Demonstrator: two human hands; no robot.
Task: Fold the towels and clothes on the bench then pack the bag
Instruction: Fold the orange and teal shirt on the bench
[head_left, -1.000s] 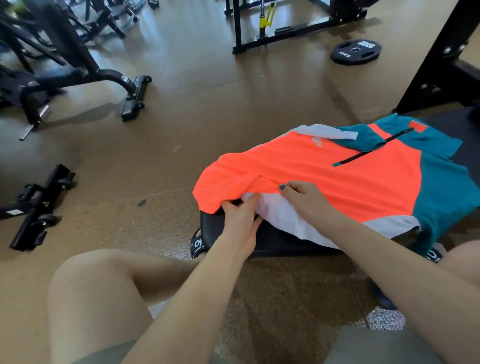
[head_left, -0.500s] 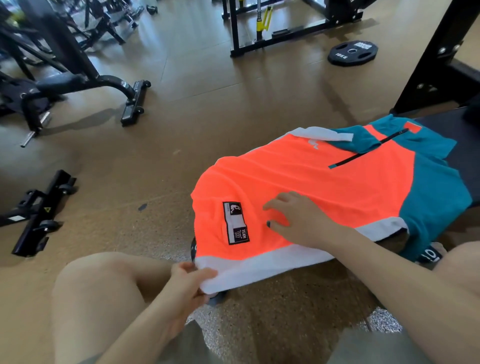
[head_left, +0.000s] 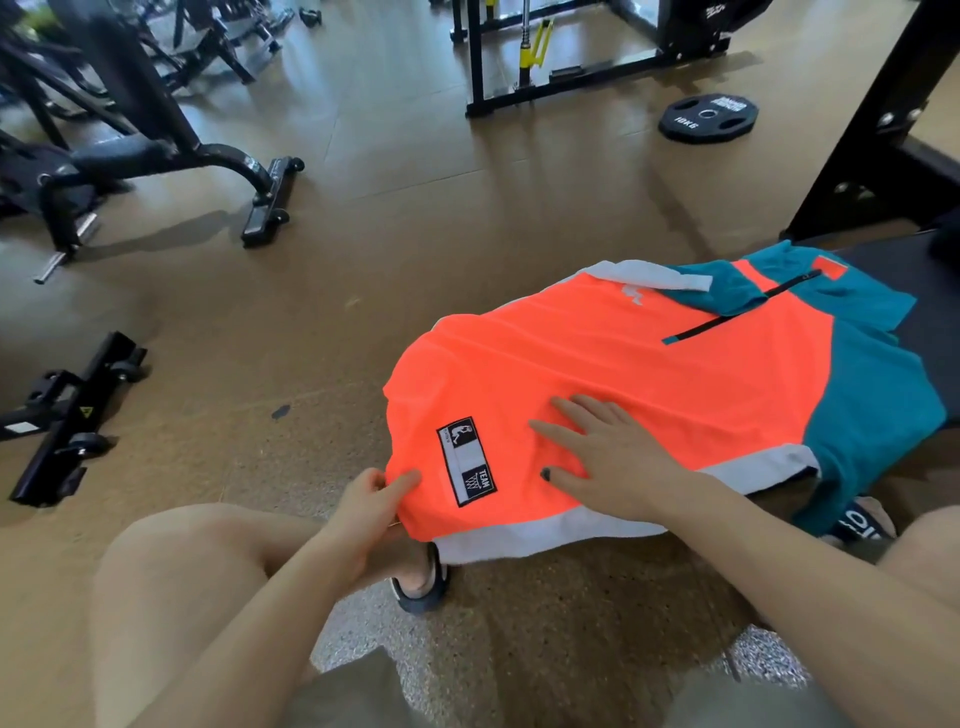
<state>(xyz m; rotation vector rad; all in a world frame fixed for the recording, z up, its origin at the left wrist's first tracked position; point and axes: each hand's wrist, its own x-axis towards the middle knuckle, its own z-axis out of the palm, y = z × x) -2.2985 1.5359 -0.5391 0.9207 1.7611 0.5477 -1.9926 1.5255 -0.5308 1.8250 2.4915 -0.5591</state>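
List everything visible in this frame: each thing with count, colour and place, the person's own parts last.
shirt: one, orange with teal and white panels, spread on the bench
patch: one, black and white, on the shirt's near left corner
bench: one, black, at right under the shirt
weight plate: one, black, on the floor at top right
gym machines: several, black, on the floor at left and top
slippers: two, dark, on the feet below the bench
floor: brown, all around
left hand: pinches the shirt's near left edge
right hand: lies flat on the orange cloth, fingers straight
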